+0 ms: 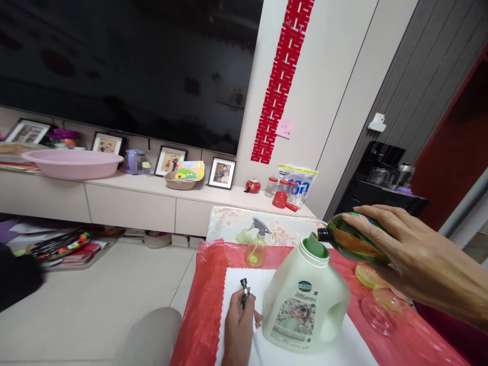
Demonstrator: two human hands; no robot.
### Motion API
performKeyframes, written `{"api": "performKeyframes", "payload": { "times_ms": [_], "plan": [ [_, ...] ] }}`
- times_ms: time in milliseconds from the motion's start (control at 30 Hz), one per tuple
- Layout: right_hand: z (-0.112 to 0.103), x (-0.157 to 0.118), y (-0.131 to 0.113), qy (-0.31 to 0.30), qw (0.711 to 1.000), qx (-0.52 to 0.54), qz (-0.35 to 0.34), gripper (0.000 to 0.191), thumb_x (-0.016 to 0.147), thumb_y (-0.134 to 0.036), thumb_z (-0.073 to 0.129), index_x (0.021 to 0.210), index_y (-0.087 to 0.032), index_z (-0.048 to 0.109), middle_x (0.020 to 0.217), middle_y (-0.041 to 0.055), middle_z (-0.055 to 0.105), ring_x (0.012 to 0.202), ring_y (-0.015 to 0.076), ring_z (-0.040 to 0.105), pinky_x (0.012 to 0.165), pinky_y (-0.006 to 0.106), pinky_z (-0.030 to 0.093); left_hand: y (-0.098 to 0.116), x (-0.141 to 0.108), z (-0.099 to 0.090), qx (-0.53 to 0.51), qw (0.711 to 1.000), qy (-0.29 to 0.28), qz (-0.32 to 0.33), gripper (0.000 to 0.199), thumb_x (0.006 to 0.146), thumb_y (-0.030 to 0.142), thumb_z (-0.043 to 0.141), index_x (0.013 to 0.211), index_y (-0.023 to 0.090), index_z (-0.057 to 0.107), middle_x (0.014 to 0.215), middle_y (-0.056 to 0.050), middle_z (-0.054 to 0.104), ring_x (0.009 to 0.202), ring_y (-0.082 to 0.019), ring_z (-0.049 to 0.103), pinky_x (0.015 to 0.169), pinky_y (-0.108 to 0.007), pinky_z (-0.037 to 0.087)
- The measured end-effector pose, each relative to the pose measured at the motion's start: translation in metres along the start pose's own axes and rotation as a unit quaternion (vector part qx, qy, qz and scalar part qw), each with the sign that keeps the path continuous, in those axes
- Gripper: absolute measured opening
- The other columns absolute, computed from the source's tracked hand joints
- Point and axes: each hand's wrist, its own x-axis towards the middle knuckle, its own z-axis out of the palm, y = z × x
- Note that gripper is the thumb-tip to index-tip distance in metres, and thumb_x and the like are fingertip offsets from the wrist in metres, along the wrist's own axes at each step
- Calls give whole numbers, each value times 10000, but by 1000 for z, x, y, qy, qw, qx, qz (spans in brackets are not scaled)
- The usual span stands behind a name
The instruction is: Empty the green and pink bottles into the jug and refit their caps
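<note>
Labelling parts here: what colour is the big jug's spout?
The spout is green, clearest in the head view.

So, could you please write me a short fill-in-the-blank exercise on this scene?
The right hand tilts a tinted bottle at the large jug, whose spout is coloured ____.
The left hand holds a slim piece whose top end is coloured ____.
The plastic sheet on the table is coloured ____.
The wide basin on the cabinet is coloured ____.
Missing words: green; black; red; pink.
</note>
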Motion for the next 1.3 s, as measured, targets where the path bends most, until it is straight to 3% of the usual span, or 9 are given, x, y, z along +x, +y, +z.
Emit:
{"api": "performKeyframes", "payload": {
  "times_ms": [233,767,967,1200,1300],
  "plan": [
    [-4,2,0,2,1000,-9,-12,558,854,-166,449,1411,-197,436,1371,131,471,1166,295,506,880,472,558,-4,1,-1,26,1000,-2,-2,570,779,635,604,1090,157,599,499,21,631,527,-207,621,576,-299,473],
    [2,5,6,3,999,-24,-31,582,848,-152,444,1424,-235,438,1400,106,454,1206,288,497,928,471,541,-6,1,0,15,1000,-1,-10,597,750,662,634,1087,169,603,503,31,625,538,-210,629,587,-304,481],
    [-6,11,6,12,997,-47,-59,564,865,-70,402,1408,-216,440,1362,132,468,1175,287,509,871,434,552,-5,2,0,11,1000,-4,-9,609,751,670,630,1089,164,595,497,31,623,521,-206,612,583,-309,472],
    [-4,11,8,-5,994,-79,-76,503,951,-121,392,1442,-228,415,1401,153,431,1227,305,483,920,440,520,1,-2,0,6,1000,-4,-8,592,756,668,636,1070,167,601,514,23,637,524,-207,621,576,-307,472],
    [-8,14,7,-2,993,-84,-83,561,904,-61,415,1443,-215,402,1414,156,427,1247,320,470,932,456,515,1,-2,-1,11,1000,-6,-3,564,774,644,626,1067,164,601,499,27,627,528,-208,623,579,-309,480]
  ]
}}
